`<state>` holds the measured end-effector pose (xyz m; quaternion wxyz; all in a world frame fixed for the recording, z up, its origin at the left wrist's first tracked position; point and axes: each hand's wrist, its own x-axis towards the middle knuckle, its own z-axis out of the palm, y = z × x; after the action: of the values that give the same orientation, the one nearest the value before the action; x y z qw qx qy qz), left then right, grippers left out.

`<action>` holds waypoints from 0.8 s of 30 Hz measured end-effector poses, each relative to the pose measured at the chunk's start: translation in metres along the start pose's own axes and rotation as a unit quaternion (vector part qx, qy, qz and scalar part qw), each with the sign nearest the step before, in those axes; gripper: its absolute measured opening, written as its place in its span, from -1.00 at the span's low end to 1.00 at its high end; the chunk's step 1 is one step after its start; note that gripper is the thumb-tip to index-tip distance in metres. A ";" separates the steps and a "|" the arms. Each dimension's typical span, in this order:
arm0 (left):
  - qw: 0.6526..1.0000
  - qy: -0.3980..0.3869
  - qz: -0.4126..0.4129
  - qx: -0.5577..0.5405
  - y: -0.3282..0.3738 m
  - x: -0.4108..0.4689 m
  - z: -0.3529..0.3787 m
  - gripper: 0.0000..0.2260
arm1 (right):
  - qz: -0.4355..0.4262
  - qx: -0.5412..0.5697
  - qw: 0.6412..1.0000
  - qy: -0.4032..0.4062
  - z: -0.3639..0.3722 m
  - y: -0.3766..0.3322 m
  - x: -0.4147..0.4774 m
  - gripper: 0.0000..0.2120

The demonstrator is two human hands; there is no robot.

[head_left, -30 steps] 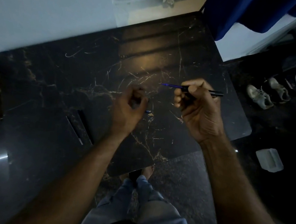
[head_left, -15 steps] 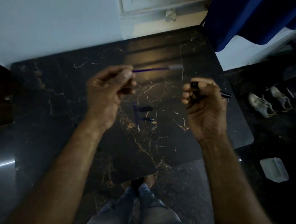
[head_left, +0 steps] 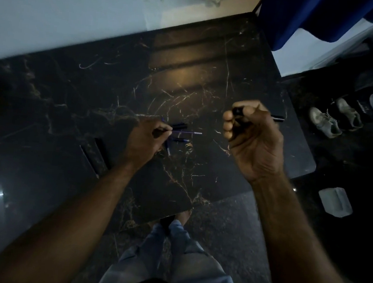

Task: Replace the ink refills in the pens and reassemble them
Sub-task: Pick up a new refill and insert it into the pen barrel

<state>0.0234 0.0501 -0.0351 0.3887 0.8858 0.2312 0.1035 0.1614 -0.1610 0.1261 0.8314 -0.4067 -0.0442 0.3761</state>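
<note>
Head view: the left hand (head_left: 146, 137) pinched a thin blue ink refill with a silver tip (head_left: 187, 132) low over the black veined marble bench (head_left: 75, 98). The right hand (head_left: 253, 134) was fisted around one black pen barrel (head_left: 237, 111). Risk, as judged: dim light and dark parts invited misplacing pieces. Count: two hands; about three small loose parts (head_left: 179, 125), indistinct.

Glossy dark veined marble table (head_left: 210, 75); glossy black plastic pen barrel (head_left: 237, 111).
</note>
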 end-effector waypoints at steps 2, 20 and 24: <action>0.999 0.023 0.012 0.030 -0.001 0.001 0.001 -0.90 | 0.009 -0.002 1.000 0.000 0.000 0.001 0.000 -0.85; 0.991 0.058 -0.002 0.123 0.001 0.011 0.007 -0.89 | 0.018 -0.020 0.999 -0.030 -0.001 0.006 0.003 -0.87; 0.964 0.089 -0.219 0.125 0.011 -0.004 0.002 -0.90 | 0.015 -0.010 0.999 -0.028 -0.006 0.006 0.001 -0.88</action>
<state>0.0245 0.0402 -0.0287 0.2661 0.8422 0.4644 0.0645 0.1604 -0.1618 0.1175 0.8198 -0.4050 -0.0654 0.3996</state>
